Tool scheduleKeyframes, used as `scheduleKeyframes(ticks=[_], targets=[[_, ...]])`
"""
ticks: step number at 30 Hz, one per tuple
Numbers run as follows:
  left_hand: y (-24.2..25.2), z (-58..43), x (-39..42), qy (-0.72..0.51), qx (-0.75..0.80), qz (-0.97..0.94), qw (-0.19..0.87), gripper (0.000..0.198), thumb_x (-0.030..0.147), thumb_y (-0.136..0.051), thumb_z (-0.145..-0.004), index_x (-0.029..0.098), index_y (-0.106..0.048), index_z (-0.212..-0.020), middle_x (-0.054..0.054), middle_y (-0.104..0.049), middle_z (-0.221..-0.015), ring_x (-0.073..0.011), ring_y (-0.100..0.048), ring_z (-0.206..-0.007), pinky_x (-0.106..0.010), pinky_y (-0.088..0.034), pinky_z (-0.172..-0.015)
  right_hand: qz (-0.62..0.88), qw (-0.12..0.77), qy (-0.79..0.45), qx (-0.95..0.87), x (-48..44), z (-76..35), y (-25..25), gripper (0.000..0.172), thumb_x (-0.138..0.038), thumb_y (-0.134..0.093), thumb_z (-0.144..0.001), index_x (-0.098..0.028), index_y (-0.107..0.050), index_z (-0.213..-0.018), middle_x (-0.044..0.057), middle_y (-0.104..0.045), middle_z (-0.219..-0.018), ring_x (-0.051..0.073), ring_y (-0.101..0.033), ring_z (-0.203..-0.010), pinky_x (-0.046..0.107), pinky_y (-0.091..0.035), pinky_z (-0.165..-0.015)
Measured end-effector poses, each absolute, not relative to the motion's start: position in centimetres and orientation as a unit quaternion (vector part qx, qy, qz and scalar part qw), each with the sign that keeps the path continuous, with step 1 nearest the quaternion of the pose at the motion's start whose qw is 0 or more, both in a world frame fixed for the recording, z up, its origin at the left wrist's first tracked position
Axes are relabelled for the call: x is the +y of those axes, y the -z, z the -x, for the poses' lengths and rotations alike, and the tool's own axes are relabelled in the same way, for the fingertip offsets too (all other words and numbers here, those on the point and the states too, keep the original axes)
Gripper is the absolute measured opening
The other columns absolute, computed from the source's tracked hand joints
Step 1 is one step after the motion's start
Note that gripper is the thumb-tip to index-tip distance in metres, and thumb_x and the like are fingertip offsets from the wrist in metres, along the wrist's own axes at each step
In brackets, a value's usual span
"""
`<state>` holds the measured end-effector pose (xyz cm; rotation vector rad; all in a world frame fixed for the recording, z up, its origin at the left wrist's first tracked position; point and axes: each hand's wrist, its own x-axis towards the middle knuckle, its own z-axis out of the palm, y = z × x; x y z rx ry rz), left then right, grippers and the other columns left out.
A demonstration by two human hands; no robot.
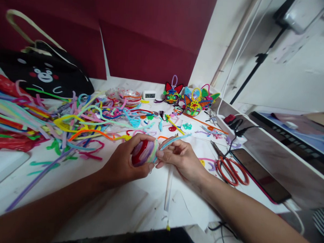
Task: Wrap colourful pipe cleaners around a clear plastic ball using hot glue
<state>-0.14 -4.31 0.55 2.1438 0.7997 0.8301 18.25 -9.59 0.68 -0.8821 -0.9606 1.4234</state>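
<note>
My left hand [128,157] is closed round a small rounded piece [147,152] wrapped in red, lilac, yellow and pale green pipe cleaners. At its right side my right hand [180,158] pinches a light blue pipe cleaner [174,140], whose free end sticks out up and to the right. The two hands nearly meet over the white table, and the fingertips of the right one hide where the blue strand joins the piece. Below them a thin pale stick-like thing [168,190] points toward the table's front edge.
Loose pipe cleaners [84,118] pile up at the left. Orange-handled scissors [231,169] and a phone [261,176] lie at the right. Finished cat-faced ornaments [193,105], a small digital clock [148,95] and a black bag [43,73] stand at the back.
</note>
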Motion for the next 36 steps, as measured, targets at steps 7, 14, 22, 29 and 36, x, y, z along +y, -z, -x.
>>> scheduleKeyframes(ticks=[7,14,22,29,36], targets=[[-0.9,0.2,-4.5,-0.327,0.270,-0.836,0.347,0.049,0.025,-0.065,-0.069,0.023,-0.050,-0.116,-0.004,-0.063,-0.103,-0.0181,-0.064,-0.085,-0.029,-0.053,-0.071,0.366,0.571,-0.643,-0.355,-9.6,-18.2,-0.8,0.037,-0.020,-0.095,-0.046,-0.014,-0.069,-0.071,-0.002,-0.070,-0.057,0.013,-0.067,-0.048,0.023,-0.058,-0.054],[0.1,0.3,-4.1,-0.326,0.231,-0.833,0.383,0.060,0.024,-0.068,-0.072,0.028,-0.044,-0.127,-0.005,-0.057,-0.119,-0.0203,-0.060,-0.102,-0.031,-0.052,-0.083,0.377,0.573,-0.655,-0.317,-9.9,-18.2,-0.9,0.041,-0.018,-0.096,-0.041,-0.015,-0.064,-0.067,0.000,-0.071,-0.056,0.014,-0.068,-0.048,0.022,-0.056,-0.052],[0.1,0.0,-4.2,-0.310,0.325,-0.803,0.391,0.053,0.045,-0.071,-0.075,0.026,-0.049,-0.120,-0.003,-0.058,-0.108,-0.0185,-0.060,-0.088,-0.030,-0.050,-0.072,0.384,0.591,-0.605,-0.372,-9.6,-18.2,-0.2,0.035,-0.023,-0.095,-0.048,-0.016,-0.066,-0.067,-0.001,-0.071,-0.057,0.012,-0.068,-0.051,0.021,-0.055,-0.054],[-0.1,0.1,-4.0,-0.333,0.320,-0.812,0.357,0.049,0.035,-0.068,-0.072,0.023,-0.052,-0.117,-0.002,-0.060,-0.104,-0.0169,-0.060,-0.083,-0.028,-0.050,-0.070,0.380,0.577,-0.589,-0.419,-9.7,-18.4,-0.4,0.034,-0.030,-0.093,-0.056,-0.015,-0.068,-0.074,0.000,-0.073,-0.062,0.013,-0.069,-0.052,0.024,-0.059,-0.057],[0.0,0.1,-4.2,-0.342,0.309,-0.818,0.344,0.049,0.031,-0.063,-0.070,0.023,-0.053,-0.117,-0.001,-0.061,-0.098,-0.0158,-0.060,-0.079,-0.025,-0.050,-0.065,0.356,0.586,-0.601,-0.409,-9.5,-18.4,-0.1,0.034,-0.029,-0.093,-0.056,-0.017,-0.067,-0.075,0.000,-0.073,-0.061,0.013,-0.069,-0.052,0.025,-0.060,-0.058]])
